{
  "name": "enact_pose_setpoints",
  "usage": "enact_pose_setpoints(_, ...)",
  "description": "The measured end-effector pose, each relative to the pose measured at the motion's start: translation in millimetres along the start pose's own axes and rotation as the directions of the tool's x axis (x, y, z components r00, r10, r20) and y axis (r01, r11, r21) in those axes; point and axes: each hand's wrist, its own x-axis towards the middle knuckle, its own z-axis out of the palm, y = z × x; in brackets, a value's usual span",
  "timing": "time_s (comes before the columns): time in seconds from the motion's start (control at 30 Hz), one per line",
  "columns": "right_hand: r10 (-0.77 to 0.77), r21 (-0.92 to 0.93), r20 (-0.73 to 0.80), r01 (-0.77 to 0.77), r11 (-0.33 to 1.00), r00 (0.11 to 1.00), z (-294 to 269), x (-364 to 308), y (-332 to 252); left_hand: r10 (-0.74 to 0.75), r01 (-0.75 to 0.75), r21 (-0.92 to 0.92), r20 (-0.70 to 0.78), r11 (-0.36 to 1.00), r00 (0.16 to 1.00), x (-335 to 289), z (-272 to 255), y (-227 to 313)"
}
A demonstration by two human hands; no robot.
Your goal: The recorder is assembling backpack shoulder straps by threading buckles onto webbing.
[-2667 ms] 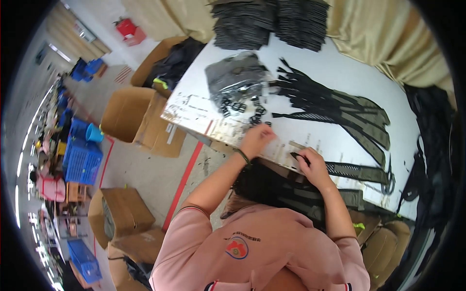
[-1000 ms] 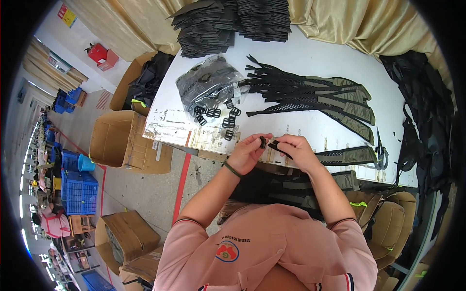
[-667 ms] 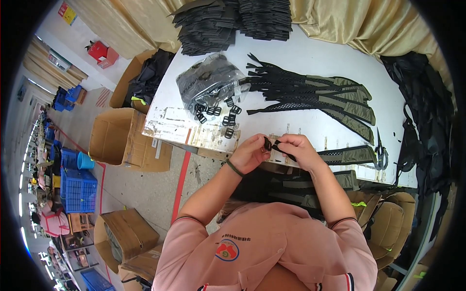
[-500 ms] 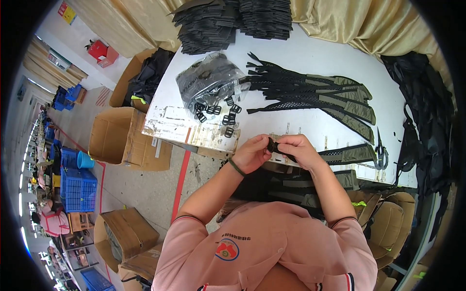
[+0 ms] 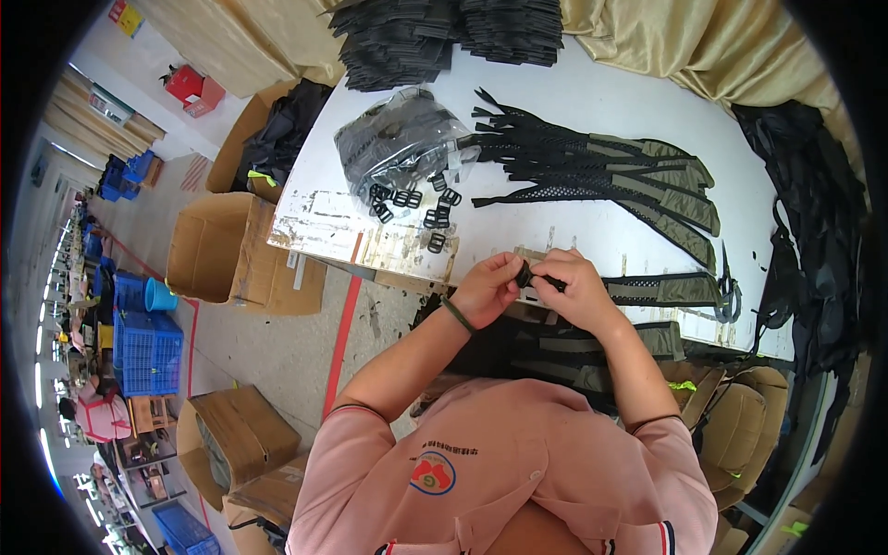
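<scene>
At the near edge of the white table [image 5: 518, 222], my left hand [image 5: 488, 294] pinches a small black buckle [image 5: 524, 274]. My right hand [image 5: 580, 292] is closed on a black webbing strap [image 5: 554, 283] right beside it. The fingers partly cover where strap and buckle meet. A black mesh and olive strap piece [image 5: 661, 289] lies along the edge, to the right of my right hand. Loose black slide buckles [image 5: 437, 216] are scattered beyond my left hand, in front of a clear plastic bag [image 5: 400, 139] of black parts.
Several mesh and olive strap pieces [image 5: 638, 171] fan out across the table. Black scissors [image 5: 729, 294] lie at its right side. Stacks of black pieces [image 5: 398, 42] stand at the back. Cardboard boxes [image 5: 217, 248] sit on the floor to the left; black fabric [image 5: 805, 213] hangs at right.
The right hand's fingers have shifted, and the strap end now points up closer to the buckle. Both hands stay together at the table edge. The view has tilted slightly.
</scene>
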Motion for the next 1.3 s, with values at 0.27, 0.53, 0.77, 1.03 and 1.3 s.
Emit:
enact_pose_setpoints(0.27,0.404,0.39,0.045,-0.388,0.835,0.914,10,-10,0,0.115,-0.113,0.121,-0.009,0.986,0.993,-1,6,-3)
enact_pose_setpoints(0.53,-0.089,-0.101,-0.022,0.086,0.991,0.996,1,-4,-10,0.122,-0.117,0.107,-0.041,0.987,0.992,-1,3,-4)
enact_pose_setpoints(0.77,0.366,0.484,0.021,-0.33,0.81,0.93,11,-13,2,-0.001,0.006,0.093,-0.056,0.996,0.998,-2,4,3)
enact_pose_setpoints(1.03,-0.003,0.043,-0.045,0.005,0.999,0.999,3,-6,7,0.01,-0.008,-0.101,0.013,0.995,1.0,-16,28,12)
enact_pose_setpoints(1.3,-0.025,0.209,-0.235,0.076,0.975,0.972,2,-9,-13,0.305,-0.284,0.326,-0.012,0.902,0.952,-8,34,-1)
